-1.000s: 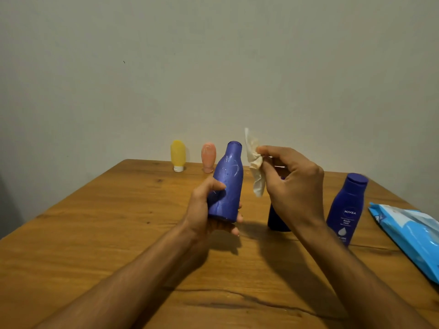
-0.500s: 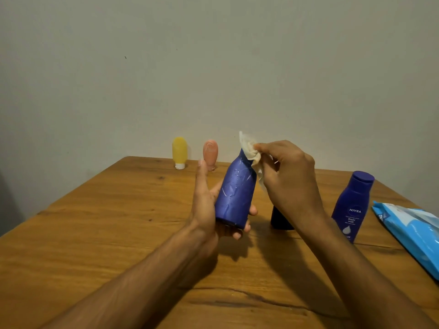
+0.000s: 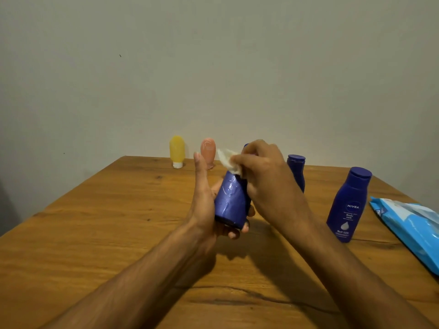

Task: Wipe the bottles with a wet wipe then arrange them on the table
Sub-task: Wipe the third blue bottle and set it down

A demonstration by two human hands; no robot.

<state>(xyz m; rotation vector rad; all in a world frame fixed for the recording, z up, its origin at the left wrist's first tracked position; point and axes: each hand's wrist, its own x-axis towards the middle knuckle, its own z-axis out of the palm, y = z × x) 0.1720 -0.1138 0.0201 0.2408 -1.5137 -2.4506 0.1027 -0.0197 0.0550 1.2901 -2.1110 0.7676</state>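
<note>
**A:** What was the held bottle like?

**B:** The blue bottle [image 3: 231,203] was glossy plastic, broad at the base and tapering to a narrow neck, with wet streaks and droplets on its side. It was held slightly tilted above the wooden table [image 3: 107,222], whose top was grainy, knotted and cracked near the front.

**A:** And the hands?

**B:** The left hand [image 3: 204,203] cradled the bottle from behind. Its fingers curled round the lower body and the thumb stood straight up. The right hand [image 3: 263,176] arched over the neck, fingertips bunched and pinching a crumpled white wet wipe [image 3: 229,160] against the bottle's shoulder.

**A:** Any writing?

**B:** The Nivea bottle [image 3: 348,205] stood upright to the right and read "NIVEA" and "Body Milk"; the smaller print was too small to read. Another dark blue bottle [image 3: 297,172] stood behind the right hand. The print on the soft, shiny blue wipes pack [image 3: 413,224] at the right edge was unreadable. A rounded yellow tube [image 3: 177,150] and a pink tube [image 3: 208,149] stood cap down by the wall.
</note>
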